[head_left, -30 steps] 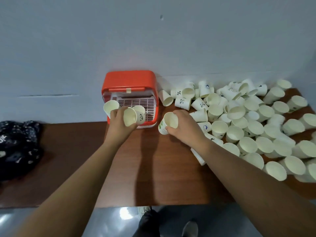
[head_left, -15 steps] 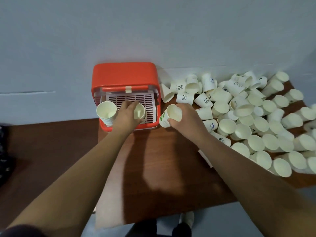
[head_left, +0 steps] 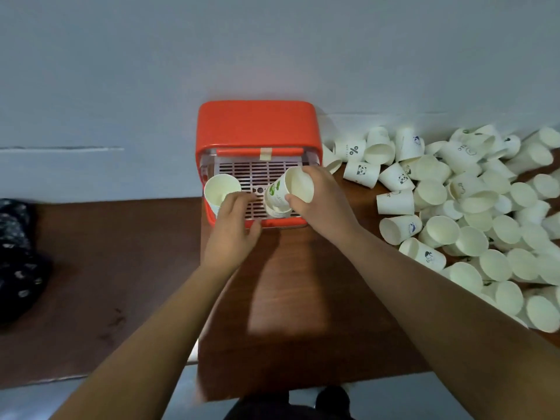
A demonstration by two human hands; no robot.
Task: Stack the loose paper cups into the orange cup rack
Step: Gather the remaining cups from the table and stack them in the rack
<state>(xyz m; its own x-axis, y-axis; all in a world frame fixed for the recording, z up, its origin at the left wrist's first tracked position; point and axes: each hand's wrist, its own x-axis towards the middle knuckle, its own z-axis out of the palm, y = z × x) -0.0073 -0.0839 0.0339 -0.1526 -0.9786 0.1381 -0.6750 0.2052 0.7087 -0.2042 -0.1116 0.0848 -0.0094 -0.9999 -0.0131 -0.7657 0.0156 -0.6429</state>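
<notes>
Orange rack (head_left: 257,124), cream cups (head_left: 472,204), one green-printed cup (head_left: 280,190).

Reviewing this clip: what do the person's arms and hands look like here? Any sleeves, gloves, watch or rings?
Both are bare. The left hand and right hand wear no gloves, and no ring shows on the fingers in view. The left forearm and right forearm are uncovered down to the frame edge: no sleeve, watch or wristband shows. The picture is dim and slightly blurred.

One rack (head_left: 257,122), two hands (head_left: 230,234), dozens of cups (head_left: 442,231)
</notes>
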